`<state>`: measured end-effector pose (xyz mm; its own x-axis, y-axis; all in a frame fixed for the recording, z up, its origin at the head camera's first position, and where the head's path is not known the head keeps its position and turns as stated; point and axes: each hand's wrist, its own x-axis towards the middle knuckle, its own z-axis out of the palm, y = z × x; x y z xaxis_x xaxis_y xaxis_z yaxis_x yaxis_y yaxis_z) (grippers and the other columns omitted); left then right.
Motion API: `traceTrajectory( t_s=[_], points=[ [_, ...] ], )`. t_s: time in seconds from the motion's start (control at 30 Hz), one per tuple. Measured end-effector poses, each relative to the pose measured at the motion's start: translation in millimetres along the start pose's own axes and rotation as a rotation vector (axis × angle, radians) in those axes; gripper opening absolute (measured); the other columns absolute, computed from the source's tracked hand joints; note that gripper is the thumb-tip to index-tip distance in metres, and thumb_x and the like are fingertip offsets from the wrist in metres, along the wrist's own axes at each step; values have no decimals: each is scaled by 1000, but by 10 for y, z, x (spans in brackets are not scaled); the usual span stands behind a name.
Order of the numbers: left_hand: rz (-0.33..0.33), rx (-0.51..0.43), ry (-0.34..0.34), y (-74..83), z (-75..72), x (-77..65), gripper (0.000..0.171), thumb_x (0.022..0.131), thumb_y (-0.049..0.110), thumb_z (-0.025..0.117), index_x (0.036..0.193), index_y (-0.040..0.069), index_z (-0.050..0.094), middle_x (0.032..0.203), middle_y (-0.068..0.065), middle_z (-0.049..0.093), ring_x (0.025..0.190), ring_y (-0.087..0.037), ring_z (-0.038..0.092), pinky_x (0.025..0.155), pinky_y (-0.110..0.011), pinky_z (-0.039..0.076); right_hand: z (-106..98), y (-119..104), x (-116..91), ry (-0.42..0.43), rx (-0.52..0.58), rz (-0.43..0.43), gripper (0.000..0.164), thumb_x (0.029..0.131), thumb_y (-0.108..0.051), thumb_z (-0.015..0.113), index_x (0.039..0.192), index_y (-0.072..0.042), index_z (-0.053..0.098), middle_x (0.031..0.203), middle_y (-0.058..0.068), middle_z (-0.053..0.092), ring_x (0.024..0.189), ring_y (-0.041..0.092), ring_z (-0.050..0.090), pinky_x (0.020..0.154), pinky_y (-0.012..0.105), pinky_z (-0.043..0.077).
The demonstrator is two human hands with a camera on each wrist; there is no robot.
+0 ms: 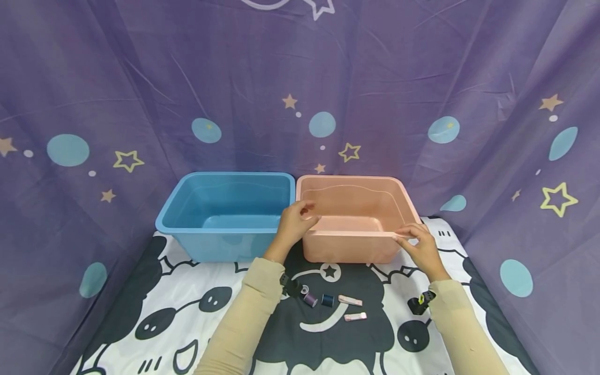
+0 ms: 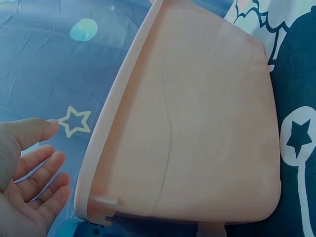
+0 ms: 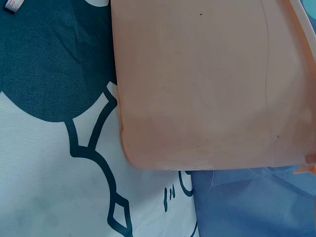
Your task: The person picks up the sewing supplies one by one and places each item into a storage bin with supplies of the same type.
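Observation:
A pink plastic bin (image 1: 349,247) stands upright on the patterned cloth. At its front right corner my right hand (image 1: 419,250) pinches the rim between thumb and fingers. My left hand (image 1: 294,224) hovers by the bin's front left corner. In the left wrist view its fingers (image 2: 42,170) are loosely bent, hold nothing and look apart from the rim. On the cloth in front lie a purple thread spool (image 1: 310,299), a dark blue thread spool (image 1: 327,300), a small pale round piece (image 1: 304,289) and two pinkish-white strips (image 1: 350,300), whose kind I cannot tell.
A blue plastic bin (image 1: 225,245) stands directly left of the pink one, their rims nearly touching. Behind both hangs a purple curtain (image 1: 375,67) with stars and dots. Black-and-white cartoon cloth (image 1: 211,317) covers the surface.

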<state>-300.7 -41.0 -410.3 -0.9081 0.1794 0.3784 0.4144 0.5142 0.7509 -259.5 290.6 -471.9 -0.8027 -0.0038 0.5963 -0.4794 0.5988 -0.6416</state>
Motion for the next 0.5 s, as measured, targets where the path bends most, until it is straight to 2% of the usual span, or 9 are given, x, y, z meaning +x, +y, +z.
traceTrajectory(
  t_s=[0.13, 0.37, 0.5],
  points=[
    [5, 5, 2, 4, -4, -4, 39, 80, 15, 73, 115, 1, 64, 108, -15, 66, 100, -30, 60, 87, -40, 48, -3, -4, 4, 4, 0, -1, 17, 72, 4, 77, 87, -1, 70, 90, 10, 64, 94, 4, 45, 84, 19, 33],
    [-25, -13, -29, 48, -8, -61, 40, 80, 14, 73, 116, 0, 63, 110, -14, 65, 102, -32, 59, 88, -41, 48, 2, 5, 0, 6, -5, -5, 17, 72, 4, 77, 87, -1, 70, 89, 11, 64, 93, 4, 45, 83, 20, 33],
    [-5, -9, -25, 68, -11, -104, 39, 79, 13, 74, 115, 0, 64, 108, -14, 66, 100, -30, 60, 88, -41, 48, 4, 8, -3, 6, -7, -5, 17, 72, 4, 77, 87, -1, 71, 89, 10, 64, 94, 5, 45, 84, 20, 33]
  ],
)
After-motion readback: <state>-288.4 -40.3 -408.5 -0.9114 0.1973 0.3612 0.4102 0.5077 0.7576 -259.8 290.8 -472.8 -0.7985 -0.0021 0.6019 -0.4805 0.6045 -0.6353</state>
